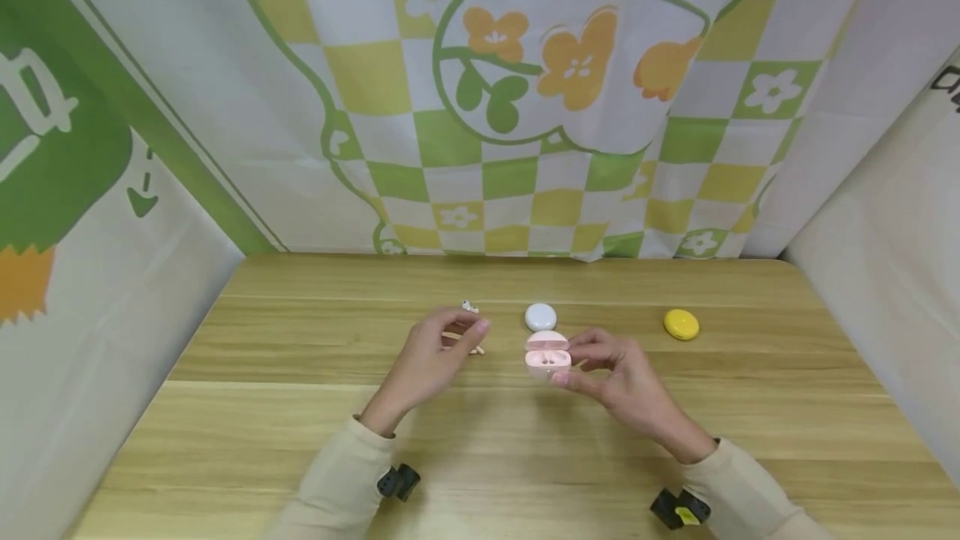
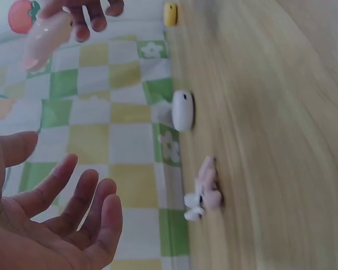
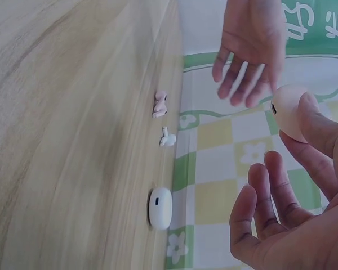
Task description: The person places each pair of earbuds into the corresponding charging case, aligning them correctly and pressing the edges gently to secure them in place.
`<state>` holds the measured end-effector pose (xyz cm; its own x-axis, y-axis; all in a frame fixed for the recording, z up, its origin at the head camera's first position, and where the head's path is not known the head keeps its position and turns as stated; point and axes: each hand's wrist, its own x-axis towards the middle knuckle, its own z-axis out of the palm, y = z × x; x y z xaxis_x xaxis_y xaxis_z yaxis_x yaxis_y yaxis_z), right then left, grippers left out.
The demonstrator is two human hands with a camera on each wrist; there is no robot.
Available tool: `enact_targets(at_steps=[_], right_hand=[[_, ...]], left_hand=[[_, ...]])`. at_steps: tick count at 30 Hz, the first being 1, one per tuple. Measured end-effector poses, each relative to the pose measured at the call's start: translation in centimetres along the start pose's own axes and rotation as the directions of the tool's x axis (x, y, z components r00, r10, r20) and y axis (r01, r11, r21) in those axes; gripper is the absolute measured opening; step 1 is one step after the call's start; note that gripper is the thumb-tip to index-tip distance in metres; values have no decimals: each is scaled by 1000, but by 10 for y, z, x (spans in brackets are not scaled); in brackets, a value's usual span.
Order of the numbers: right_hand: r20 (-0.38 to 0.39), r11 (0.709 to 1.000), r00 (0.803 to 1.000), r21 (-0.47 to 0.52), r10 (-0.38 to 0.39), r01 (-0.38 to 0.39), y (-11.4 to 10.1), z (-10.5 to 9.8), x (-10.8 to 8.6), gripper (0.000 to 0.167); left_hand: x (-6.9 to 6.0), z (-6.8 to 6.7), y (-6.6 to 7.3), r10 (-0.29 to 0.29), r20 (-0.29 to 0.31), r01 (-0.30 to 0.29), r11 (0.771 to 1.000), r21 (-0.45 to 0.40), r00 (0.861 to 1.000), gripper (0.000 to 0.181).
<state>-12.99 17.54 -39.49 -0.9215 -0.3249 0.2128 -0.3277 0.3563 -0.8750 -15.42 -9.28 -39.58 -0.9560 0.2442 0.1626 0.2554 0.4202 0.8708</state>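
My right hand (image 1: 626,377) pinches a pink earbud charging case (image 1: 547,369) between thumb and fingers, above the table. Its lid stands up, and the two earbud slots inside hold nothing. My left hand (image 1: 435,357) holds nothing; its fingers are loosely bent, as the left wrist view shows. Below it on the table lie pink earbuds (image 2: 209,188) beside white earbuds (image 2: 194,207), both partly hidden by that hand in the head view. A white earbud case (image 1: 540,317) with its lid down sits just behind the pink one.
A round yellow case (image 1: 681,324) lies on the wooden table (image 1: 300,440) to the right. Behind the table's far edge hangs a checked, flowered cloth (image 1: 450,140). More cloth walls stand at both sides. Each sleeve carries a small black device (image 1: 399,482) at the wrist.
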Motion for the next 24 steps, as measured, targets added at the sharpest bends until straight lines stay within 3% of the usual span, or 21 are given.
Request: enact_targets(at_steps=[4, 9, 18, 24], right_hand=[[-10, 1000, 1000, -7, 8, -9, 1, -1, -1, 16], [-7, 1000, 1000, -14, 27, -27, 3, 0, -1, 15], [-5, 999, 1000, -19, 30, -30, 5, -1, -2, 15], [-4, 1000, 1000, -15, 10, -10, 6, 0, -2, 19]], left_hand=[[2, -3, -12, -32, -44, 34, 998, 59, 999, 27], [2, -1, -25, -113, -69, 122, 982, 141, 991, 32], [9, 4, -37, -200, -101, 222, 924, 310, 975, 36], [12, 7, -43, -277, -109, 298, 876, 379, 955, 41]])
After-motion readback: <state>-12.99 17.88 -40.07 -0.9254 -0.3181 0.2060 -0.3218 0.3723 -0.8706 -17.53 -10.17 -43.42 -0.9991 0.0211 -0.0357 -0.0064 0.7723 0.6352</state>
